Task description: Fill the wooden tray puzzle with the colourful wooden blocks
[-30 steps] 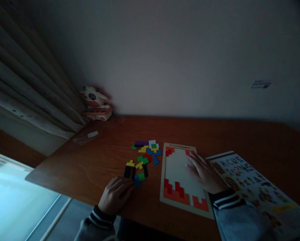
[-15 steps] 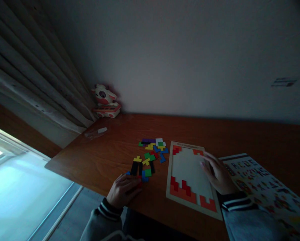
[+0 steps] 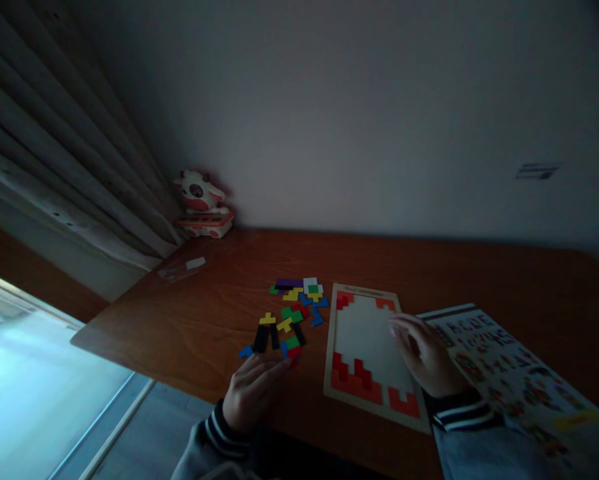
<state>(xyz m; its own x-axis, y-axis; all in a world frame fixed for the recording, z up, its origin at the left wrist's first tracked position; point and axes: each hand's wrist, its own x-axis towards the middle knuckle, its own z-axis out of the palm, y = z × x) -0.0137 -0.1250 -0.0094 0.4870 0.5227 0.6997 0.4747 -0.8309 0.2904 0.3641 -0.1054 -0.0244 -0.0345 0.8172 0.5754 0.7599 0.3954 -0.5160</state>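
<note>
In the lower center-right of the frame, the puzzle board is partly filled: red and orange pieces occupy its lower end and upper corners, the pale middle remains uncovered, and loose pieces lie to its left. The left hand's fingertips meet a red piece, grip indeterminable; the right hand, loosely curled, nothing visible in it, is at the board's right edge. Versus the preceding frame, the red piece has shifted rightward past the blue piece.
</note>
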